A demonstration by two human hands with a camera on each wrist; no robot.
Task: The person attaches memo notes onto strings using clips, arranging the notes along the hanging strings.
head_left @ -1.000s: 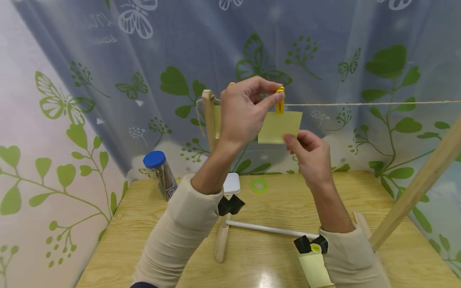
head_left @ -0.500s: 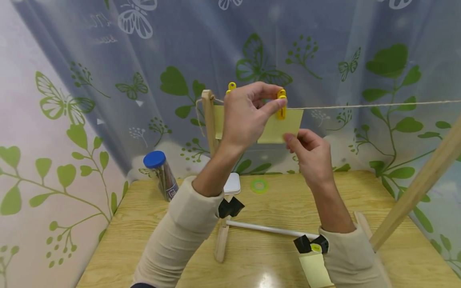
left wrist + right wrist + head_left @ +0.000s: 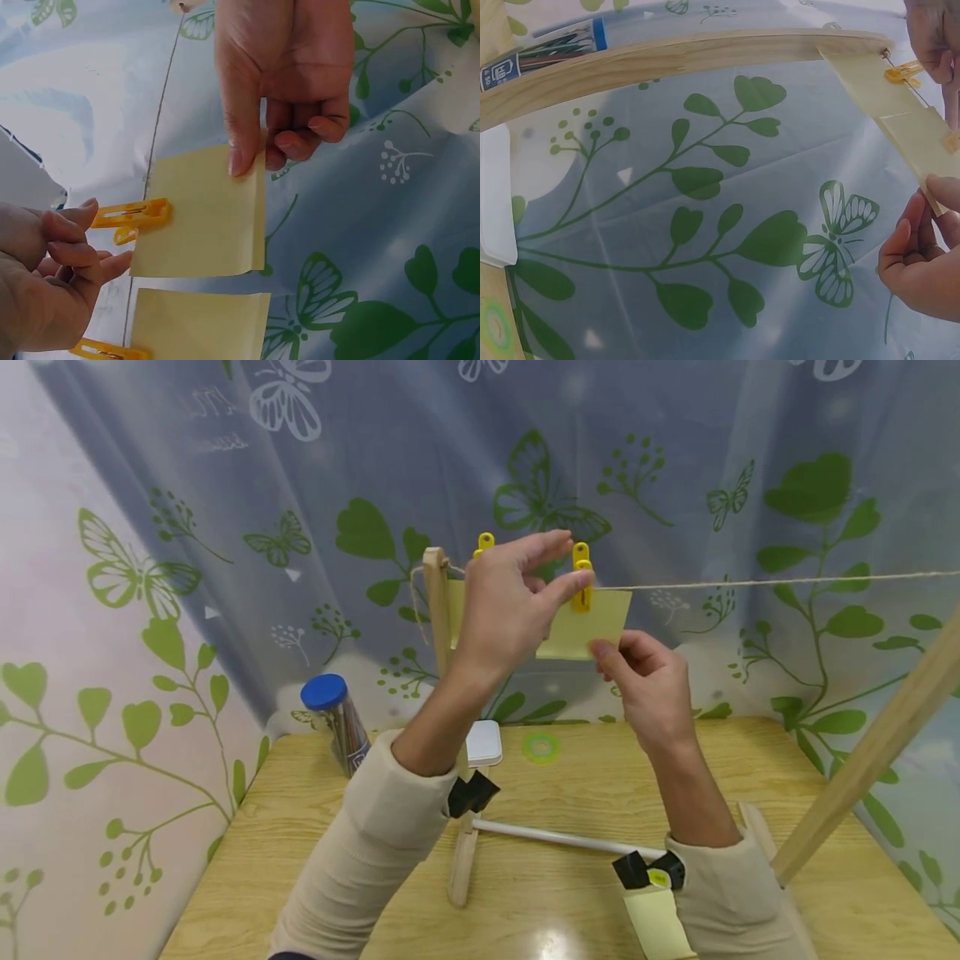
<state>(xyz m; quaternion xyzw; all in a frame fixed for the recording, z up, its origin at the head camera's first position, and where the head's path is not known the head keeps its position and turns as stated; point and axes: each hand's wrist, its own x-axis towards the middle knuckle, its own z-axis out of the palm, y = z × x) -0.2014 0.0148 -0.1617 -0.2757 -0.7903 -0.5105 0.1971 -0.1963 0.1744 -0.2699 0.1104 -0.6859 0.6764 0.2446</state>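
A yellow sticky note [image 3: 609, 625] hangs at the string [image 3: 750, 582], with a yellow clothespin [image 3: 581, 589] clamped over its top edge. My left hand [image 3: 506, 602] is at this clothespin, its index finger lifted away from the clothespin's top and the thumb tip close beside it. In the left wrist view, the fingertips [image 3: 88, 206] are right at the clothespin's outer end, spread apart. With thumb and fingers my right hand [image 3: 654, 685] pinches the note's lower right corner. Beside it hangs another sticky note [image 3: 199, 322] under a second clothespin [image 3: 485, 542], partly hidden by my left hand in the head view.
Wooden posts hold the string: one on the left [image 3: 437, 602], a slanted one on the right [image 3: 870, 768]. A white rod [image 3: 555, 835] crosses low between them. On the table stand a blue-lidded pencil jar [image 3: 333, 718], a white case [image 3: 483, 743], a green ring [image 3: 541, 747] and more sticky notes [image 3: 656, 922].
The clothespin has come down onto the note's top edge and the string. My left index finger has then lifted off it, spreading from the thumb. My right hand keeps its pinch.
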